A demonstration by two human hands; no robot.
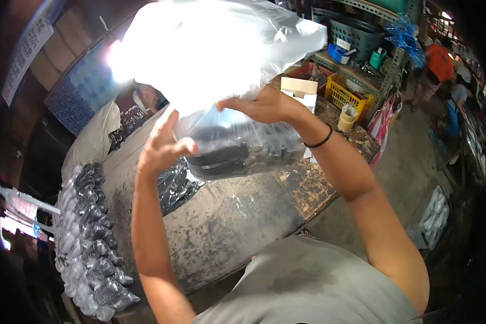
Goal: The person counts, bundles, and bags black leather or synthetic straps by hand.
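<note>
I hold a clear plastic bag (237, 135) up in front of me, above a worn wooden table (237, 221). Dark flat items lie stacked in the bag's bottom; its upper part billows white in the glare. My left hand (164, 146) grips the bag's left side just above the dark contents. My right hand (262, 105) pinches the bag higher up on its right side; a black band circles that wrist.
A long row of filled plastic bags (89, 237) lies along the table's left edge. Another dark bag (175, 186) lies on the table under the held one. A yellow crate (348, 94), boxes and shelves stand at the back right. People stand far right.
</note>
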